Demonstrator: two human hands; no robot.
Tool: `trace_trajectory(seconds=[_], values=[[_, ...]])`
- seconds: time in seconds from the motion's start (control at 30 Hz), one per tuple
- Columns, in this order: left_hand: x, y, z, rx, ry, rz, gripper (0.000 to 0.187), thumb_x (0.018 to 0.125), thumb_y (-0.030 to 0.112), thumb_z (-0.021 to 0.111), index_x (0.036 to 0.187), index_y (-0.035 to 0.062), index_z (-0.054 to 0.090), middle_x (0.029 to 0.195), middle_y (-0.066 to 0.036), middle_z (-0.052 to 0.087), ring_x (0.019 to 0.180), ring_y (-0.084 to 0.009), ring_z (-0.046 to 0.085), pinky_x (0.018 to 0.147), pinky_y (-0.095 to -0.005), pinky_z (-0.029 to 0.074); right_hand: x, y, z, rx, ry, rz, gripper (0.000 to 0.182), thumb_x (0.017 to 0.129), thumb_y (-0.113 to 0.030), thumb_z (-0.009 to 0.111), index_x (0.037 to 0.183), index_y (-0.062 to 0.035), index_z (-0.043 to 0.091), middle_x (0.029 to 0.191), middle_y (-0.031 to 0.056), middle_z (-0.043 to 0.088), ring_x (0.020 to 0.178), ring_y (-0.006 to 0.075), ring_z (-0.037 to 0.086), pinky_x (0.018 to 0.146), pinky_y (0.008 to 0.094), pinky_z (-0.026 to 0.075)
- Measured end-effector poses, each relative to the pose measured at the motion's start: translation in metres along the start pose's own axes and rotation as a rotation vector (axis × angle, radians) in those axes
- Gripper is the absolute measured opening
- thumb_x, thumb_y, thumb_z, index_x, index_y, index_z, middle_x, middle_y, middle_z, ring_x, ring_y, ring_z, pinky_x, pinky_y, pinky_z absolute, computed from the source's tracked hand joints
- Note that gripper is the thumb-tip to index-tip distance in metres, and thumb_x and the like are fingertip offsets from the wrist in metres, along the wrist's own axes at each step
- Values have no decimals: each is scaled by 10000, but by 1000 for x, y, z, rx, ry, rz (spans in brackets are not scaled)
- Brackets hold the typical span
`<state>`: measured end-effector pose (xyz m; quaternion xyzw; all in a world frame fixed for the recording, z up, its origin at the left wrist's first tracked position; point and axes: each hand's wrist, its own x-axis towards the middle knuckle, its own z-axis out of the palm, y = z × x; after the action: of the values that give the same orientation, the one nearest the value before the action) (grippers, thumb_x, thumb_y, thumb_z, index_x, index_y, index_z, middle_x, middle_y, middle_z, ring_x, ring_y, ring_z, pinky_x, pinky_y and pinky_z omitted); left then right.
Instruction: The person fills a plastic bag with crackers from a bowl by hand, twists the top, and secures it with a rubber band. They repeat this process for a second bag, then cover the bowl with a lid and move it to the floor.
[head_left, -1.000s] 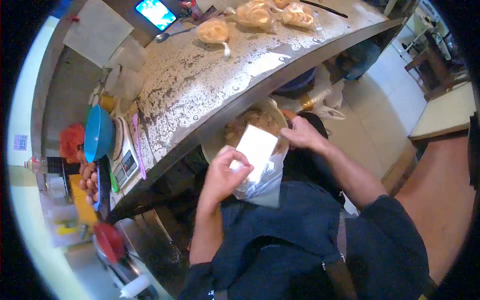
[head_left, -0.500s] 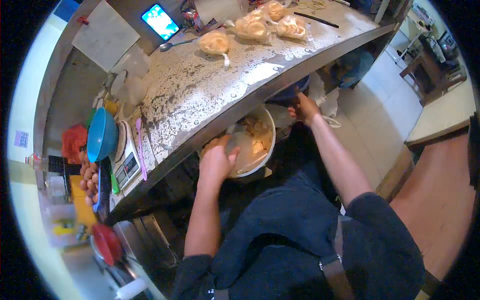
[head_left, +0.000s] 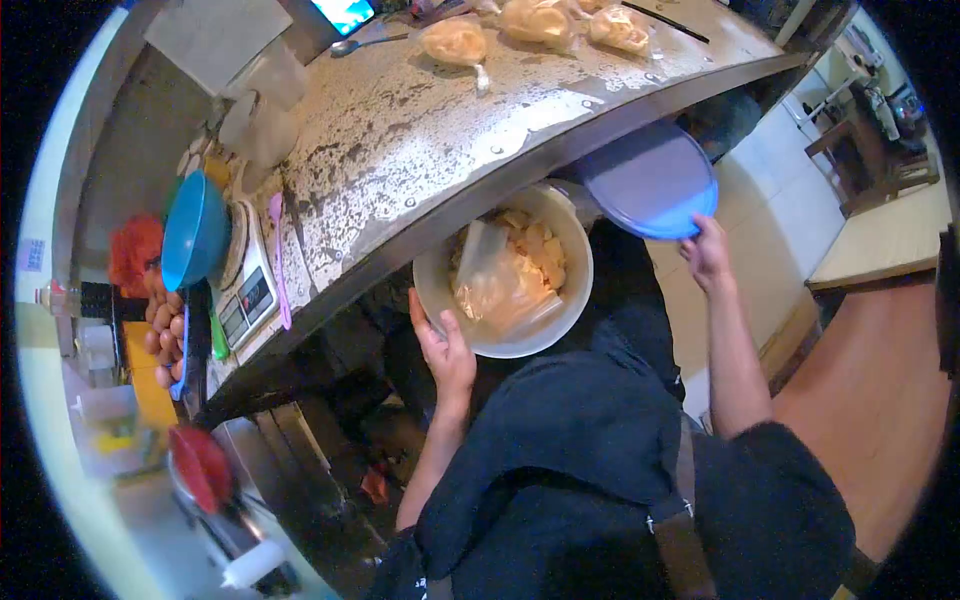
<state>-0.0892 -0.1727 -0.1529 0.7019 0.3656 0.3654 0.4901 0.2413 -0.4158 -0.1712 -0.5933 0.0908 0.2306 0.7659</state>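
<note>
A white round bucket [head_left: 585, 300] stands under the counter edge in front of me. Inside it are pale yellowish pieces [head_left: 538, 250] and a clear plastic bag [head_left: 490, 280] lying over them. My left hand [head_left: 447, 355] rests against the near left side of the bucket, fingers stretched and thumb apart. My right hand [head_left: 708, 255] grips the rim of a round blue-purple lid [head_left: 650, 180], which is held out to the right of the bucket, partly beneath the counter edge.
Tied bags of pale food [head_left: 455, 42], a spoon [head_left: 370, 43] and a phone [head_left: 343, 12] lie on the worn counter [head_left: 420, 140]. At the left are a blue bowl [head_left: 195, 232], a kitchen scale [head_left: 248, 300], a pink spoon [head_left: 280, 265] and several eggs [head_left: 163, 330].
My right hand has brought the lid out from under the counter. My left hand has moved from inside the bucket to its outer side, and the bucket sits further out.
</note>
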Motion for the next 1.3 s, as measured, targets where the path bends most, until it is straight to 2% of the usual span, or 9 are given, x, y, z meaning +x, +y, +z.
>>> trace_trajectory(seconds=[0.07, 0.17, 0.37, 0.53, 0.67, 0.9, 1.03, 1.1, 1.3], values=[[-3, -1, -2, 1, -23, -25, 593, 1009, 254, 465, 1472, -5, 200, 1466, -156, 352, 1312, -235, 381, 1094, -344, 281, -23, -12, -64, 16, -202, 62, 197, 926, -244, 542, 1051, -92, 552, 789, 2, 579, 478, 74, 423, 430, 227, 331], [3, -6, -9, -156, -112, -121, 575, 1030, 340, 390, 1454, -21, 246, 1460, -154, 364, 1310, -236, 385, 1084, -346, 293, -66, -34, -75, -258, -295, 71, 175, 924, -251, 560, 1009, -99, 571, 788, -6, 577, 495, 72, 448, 439, 228, 354], [7, -3, -21, -441, -245, -457, 610, 1024, 477, 275, 1480, 73, 231, 1424, -144, 394, 1267, -272, 446, 1032, -413, 404, -85, -5, 21, -759, -671, -123, 306, 925, -258, 580, 1161, -67, 547, 797, -4, 566, 615, 80, 521, 530, 236, 448], [2, 27, -25, -447, -277, -533, 602, 1021, 465, 325, 1464, 62, 261, 1399, -131, 416, 1223, -288, 482, 979, -377, 441, -105, 22, 62, -627, -647, -253, 445, 881, -149, 618, 1307, -46, 538, 786, 24, 615, 529, 81, 534, 492, 246, 471], [2, 16, -33, 5, -378, -348, 571, 999, 310, 485, 1453, 48, 258, 1354, -143, 436, 1184, -248, 492, 933, -368, 460, -106, 47, 66, -639, -630, -629, 570, 808, -254, 702, 1327, -89, 534, 991, 136, 574, 832, 181, 587, 748, 316, 504], [-23, 11, -39, 40, -366, -445, 443, 999, 280, 485, 1343, 57, 319, 1232, -123, 474, 1067, -200, 511, 873, -339, 464, -110, 47, 61, -614, -476, -350, 404, 795, -201, 744, 1122, -7, 607, 804, 8, 577, 685, 76, 518, 644, 238, 477], [-45, 24, -33, 88, -329, -408, 368, 1007, 288, 460, 1266, 51, 349, 1076, -92, 496, 900, -145, 492, 711, -265, 437, -111, 54, 48, -580, -426, -359, 308, 815, -194, 738, 1021, -12, 599, 764, -13, 587, 658, 59, 519, 613, 232, 473], [-40, 20, -31, 131, -325, -153, 362, 1012, 317, 447, 1242, 51, 362, 980, -58, 502, 784, -115, 474, 625, -248, 401, -112, 53, 45, -503, -384, -341, 287, 831, -198, 729, 977, -5, 575, 799, 24, 612, 683, 65, 554, 613, 239, 481], [-35, 160, -3, -47, -594, -127, 421, 1010, 363, 432, 1263, 44, 325, 895, -34, 507, 678, -82, 461, 579, -235, 386, -137, -36, 3, -383, -322, -258, 272, 882, -205, 672, 1029, -17, 541, 809, 53, 622, 692, 87, 586, 567, 242, 478]])
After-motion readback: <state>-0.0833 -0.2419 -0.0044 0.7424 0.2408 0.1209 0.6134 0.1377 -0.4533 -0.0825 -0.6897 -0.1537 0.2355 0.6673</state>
